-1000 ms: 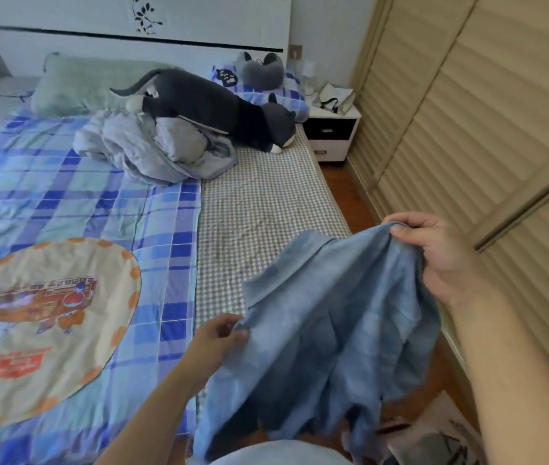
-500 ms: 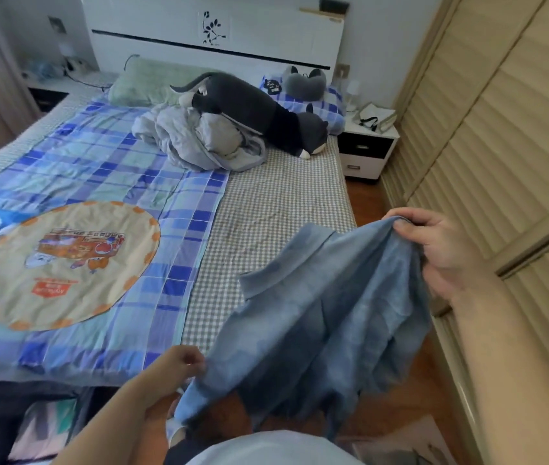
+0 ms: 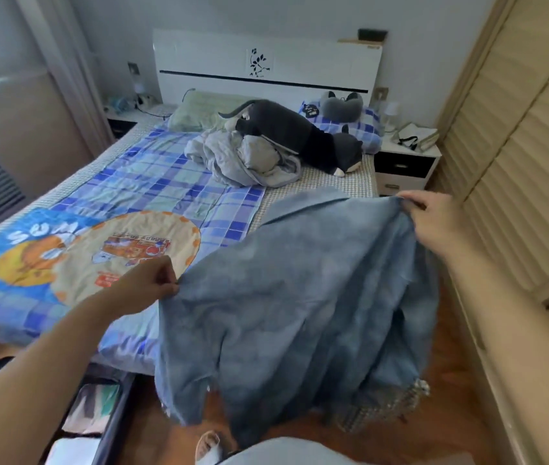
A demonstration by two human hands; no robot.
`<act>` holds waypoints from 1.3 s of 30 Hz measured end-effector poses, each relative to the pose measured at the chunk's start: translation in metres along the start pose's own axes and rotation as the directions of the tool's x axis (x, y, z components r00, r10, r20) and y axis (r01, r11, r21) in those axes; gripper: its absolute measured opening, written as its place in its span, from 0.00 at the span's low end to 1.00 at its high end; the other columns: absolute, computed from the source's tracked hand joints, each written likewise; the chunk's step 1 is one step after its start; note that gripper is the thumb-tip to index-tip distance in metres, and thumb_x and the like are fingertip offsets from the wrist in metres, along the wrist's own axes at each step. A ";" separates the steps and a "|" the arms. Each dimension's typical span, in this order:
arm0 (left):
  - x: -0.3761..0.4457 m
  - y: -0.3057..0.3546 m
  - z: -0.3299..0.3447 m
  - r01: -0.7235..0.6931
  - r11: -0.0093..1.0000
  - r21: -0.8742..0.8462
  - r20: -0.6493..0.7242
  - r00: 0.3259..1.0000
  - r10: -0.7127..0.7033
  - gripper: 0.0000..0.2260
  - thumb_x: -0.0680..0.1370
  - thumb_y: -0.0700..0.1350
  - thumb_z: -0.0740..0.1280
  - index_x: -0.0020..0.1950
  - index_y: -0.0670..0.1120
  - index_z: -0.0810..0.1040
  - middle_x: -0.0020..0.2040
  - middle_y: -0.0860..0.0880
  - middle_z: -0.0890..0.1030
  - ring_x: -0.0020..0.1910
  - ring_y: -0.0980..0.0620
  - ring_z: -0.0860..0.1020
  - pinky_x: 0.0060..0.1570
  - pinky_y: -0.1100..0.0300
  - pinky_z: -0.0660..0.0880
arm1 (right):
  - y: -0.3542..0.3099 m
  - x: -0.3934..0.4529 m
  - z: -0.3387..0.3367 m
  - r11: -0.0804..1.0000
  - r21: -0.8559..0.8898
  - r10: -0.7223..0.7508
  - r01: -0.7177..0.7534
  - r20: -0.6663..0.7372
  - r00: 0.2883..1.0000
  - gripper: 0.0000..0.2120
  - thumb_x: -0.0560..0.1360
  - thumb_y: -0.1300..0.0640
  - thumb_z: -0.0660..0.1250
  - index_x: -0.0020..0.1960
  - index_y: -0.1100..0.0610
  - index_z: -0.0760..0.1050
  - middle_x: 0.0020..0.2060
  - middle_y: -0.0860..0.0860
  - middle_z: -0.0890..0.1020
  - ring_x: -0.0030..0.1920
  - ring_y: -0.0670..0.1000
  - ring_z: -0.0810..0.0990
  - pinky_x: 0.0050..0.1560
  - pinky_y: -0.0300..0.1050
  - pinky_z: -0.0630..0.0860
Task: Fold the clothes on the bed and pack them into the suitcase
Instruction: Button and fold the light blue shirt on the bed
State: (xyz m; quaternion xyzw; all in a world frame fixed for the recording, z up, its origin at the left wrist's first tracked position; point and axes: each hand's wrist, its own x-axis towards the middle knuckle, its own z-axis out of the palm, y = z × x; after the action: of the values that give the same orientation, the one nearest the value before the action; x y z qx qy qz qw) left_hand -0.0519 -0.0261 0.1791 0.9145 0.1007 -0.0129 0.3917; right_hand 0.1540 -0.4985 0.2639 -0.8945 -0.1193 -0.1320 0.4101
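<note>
A blue denim-like shirt [image 3: 299, 297] hangs spread between my hands over the foot corner of the bed [image 3: 152, 182]. My left hand [image 3: 147, 285] pinches its left edge above the blue checked quilt. My right hand [image 3: 434, 219] pinches the other edge, higher and farther right, near the wardrobe. The shirt's collar points toward the headboard and its lower part drapes down over the floor. An open suitcase [image 3: 95, 417] lies on the floor at the lower left, with folded items inside. A crumpled grey garment [image 3: 242, 159] lies near the pillows.
A dark plush cat [image 3: 299, 135] rests on the grey garment. A slatted wardrobe [image 3: 517, 162] runs along the right side. A white nightstand [image 3: 403, 162] stands beside the headboard. Checked fabric [image 3: 387, 407] lies on the wooden floor under the shirt.
My left hand has risen and moved out to the left, and the shirt is now stretched wide between both hands. The view has swung left and farther back from the bed.
</note>
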 end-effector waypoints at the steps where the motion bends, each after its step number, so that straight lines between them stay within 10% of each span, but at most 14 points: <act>1: 0.002 0.001 -0.013 0.022 1.000 -0.004 0.008 1.000 -0.022 0.11 0.73 0.30 0.74 0.40 0.42 0.75 0.31 0.51 0.76 0.35 0.49 0.73 0.35 0.61 0.69 | 0.002 0.003 -0.002 0.999 -0.022 -0.050 0.050 -0.003 0.999 0.11 0.80 0.59 0.66 0.60 0.54 0.83 0.54 0.52 0.84 0.57 0.54 0.81 0.64 0.56 0.76; 5: -0.001 0.011 -0.053 -0.048 0.997 -0.067 -0.067 0.997 0.044 0.11 0.70 0.37 0.79 0.48 0.45 0.81 0.35 0.46 0.78 0.34 0.54 0.73 0.36 0.59 0.71 | 0.000 -0.008 -0.005 0.970 0.210 -0.073 0.120 -0.217 0.973 0.11 0.81 0.59 0.65 0.60 0.56 0.82 0.54 0.51 0.84 0.55 0.50 0.81 0.59 0.44 0.75; 7: -0.003 0.008 -0.050 -0.027 0.988 0.151 0.010 1.000 0.026 0.10 0.68 0.43 0.79 0.47 0.48 0.83 0.34 0.51 0.78 0.35 0.54 0.74 0.37 0.58 0.69 | 0.011 -0.018 0.009 0.991 0.136 0.004 -0.019 0.113 0.994 0.10 0.81 0.57 0.66 0.60 0.56 0.82 0.53 0.52 0.84 0.55 0.52 0.81 0.56 0.44 0.74; 10: -0.011 -0.019 -0.021 0.124 0.764 0.633 0.092 0.968 -0.233 0.03 0.73 0.40 0.71 0.45 0.44 0.83 0.40 0.48 0.81 0.40 0.50 0.74 0.38 0.58 0.68 | 0.037 -0.042 0.031 0.952 -0.288 0.176 0.102 0.790 0.588 0.11 0.71 0.33 0.69 0.47 0.36 0.83 0.47 0.44 0.85 0.48 0.44 0.81 0.51 0.42 0.73; 13: -0.036 -0.056 -0.006 0.203 0.741 0.640 0.245 0.860 -0.447 0.05 0.68 0.41 0.67 0.35 0.49 0.73 0.35 0.50 0.73 0.36 0.51 0.68 0.32 0.60 0.65 | 0.046 -0.081 0.046 0.924 -0.329 0.316 0.193 0.944 0.098 0.06 0.76 0.44 0.68 0.43 0.33 0.81 0.45 0.42 0.85 0.48 0.43 0.81 0.53 0.43 0.77; 15: -0.049 -0.054 -0.022 0.257 0.802 0.538 0.338 0.807 -0.485 0.08 0.66 0.45 0.70 0.33 0.50 0.71 0.32 0.51 0.69 0.33 0.53 0.65 0.33 0.59 0.65 | 0.035 -0.090 0.041 0.969 -0.246 0.246 0.017 0.969 -0.036 0.08 0.79 0.54 0.68 0.49 0.41 0.84 0.46 0.45 0.85 0.50 0.46 0.82 0.55 0.44 0.77; 16: -0.051 -0.050 -0.033 0.295 0.832 0.469 0.316 0.824 -0.470 0.08 0.67 0.43 0.71 0.33 0.49 0.72 0.31 0.51 0.70 0.32 0.53 0.66 0.33 0.59 0.65 | 0.029 -0.086 0.036 0.979 -0.169 0.171 -0.111 0.985 0.013 0.08 0.79 0.57 0.68 0.52 0.47 0.84 0.48 0.49 0.85 0.50 0.49 0.82 0.56 0.45 0.77; 18: -0.041 -0.033 -0.055 0.342 0.922 0.184 0.074 0.930 -0.360 0.08 0.70 0.38 0.72 0.34 0.46 0.75 0.32 0.48 0.73 0.34 0.51 0.70 0.34 0.59 0.66 | 0.012 -0.068 0.030 0.962 0.003 0.118 -0.274 0.897 0.426 0.09 0.80 0.59 0.67 0.57 0.55 0.83 0.52 0.52 0.86 0.55 0.52 0.83 0.59 0.48 0.77; 20: -0.021 -0.016 -0.070 0.278 0.961 -0.008 -0.212 0.938 -0.273 0.08 0.76 0.36 0.71 0.37 0.43 0.76 0.34 0.46 0.74 0.37 0.47 0.70 0.34 0.57 0.64 | 0.000 -0.043 0.040 0.992 0.028 0.096 -0.125 0.492 0.865 0.10 0.81 0.60 0.66 0.60 0.56 0.83 0.54 0.54 0.85 0.57 0.57 0.82 0.60 0.50 0.76; 21: -0.011 -0.007 -0.072 0.236 0.972 -0.012 -0.268 0.936 -0.230 0.08 0.78 0.37 0.70 0.39 0.43 0.76 0.35 0.46 0.74 0.37 0.47 0.71 0.35 0.56 0.65 | -0.006 -0.037 0.048 0.999 -0.049 0.024 -0.010 0.304 0.952 0.10 0.81 0.59 0.65 0.60 0.57 0.82 0.54 0.55 0.85 0.56 0.59 0.81 0.56 0.50 0.75; 25: 0.013 -0.023 -0.065 0.196 0.888 0.416 -0.206 0.971 -0.118 0.10 0.81 0.44 0.66 0.41 0.46 0.71 0.37 0.45 0.75 0.43 0.40 0.77 0.40 0.51 0.65 | 0.015 -0.045 0.068 0.881 -0.385 -0.154 0.276 0.317 0.936 0.07 0.81 0.50 0.57 0.48 0.51 0.69 0.43 0.56 0.82 0.42 0.62 0.80 0.38 0.50 0.70; 30: 0.022 -0.042 -0.085 0.121 0.627 0.769 -0.044 0.990 -0.137 0.15 0.82 0.63 0.57 0.44 0.53 0.68 0.51 0.46 0.81 0.47 0.44 0.77 0.44 0.52 0.68 | 0.065 -0.053 0.073 0.820 -0.540 0.018 0.190 0.355 0.935 0.14 0.82 0.45 0.54 0.52 0.56 0.70 0.47 0.63 0.83 0.46 0.66 0.81 0.41 0.54 0.72; 35: 0.080 -0.056 -0.111 0.070 0.670 0.739 -0.031 0.997 -0.070 0.11 0.84 0.58 0.58 0.47 0.54 0.71 0.55 0.48 0.81 0.55 0.41 0.79 0.46 0.51 0.69 | 0.056 -0.008 0.117 0.824 -0.516 -0.063 0.235 0.329 0.942 0.41 0.74 0.26 0.31 0.50 0.55 0.70 0.40 0.62 0.83 0.39 0.66 0.82 0.35 0.49 0.64; 39: 0.204 -0.080 -0.148 0.016 0.652 0.758 -0.019 1.000 -0.001 0.13 0.83 0.58 0.58 0.51 0.51 0.76 0.45 0.50 0.71 0.50 0.36 0.80 0.43 0.47 0.73 | 0.044 0.096 0.162 0.767 -0.593 -0.088 0.244 0.279 0.956 0.24 0.83 0.40 0.47 0.50 0.59 0.69 0.43 0.64 0.83 0.40 0.67 0.81 0.37 0.55 0.71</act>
State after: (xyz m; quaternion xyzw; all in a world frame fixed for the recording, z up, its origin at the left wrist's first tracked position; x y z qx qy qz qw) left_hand 0.1238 0.1693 0.2035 0.9941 0.0938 -0.0478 -0.0264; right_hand 0.2807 -0.3928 0.1636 -0.9742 -0.1959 -0.0933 0.0622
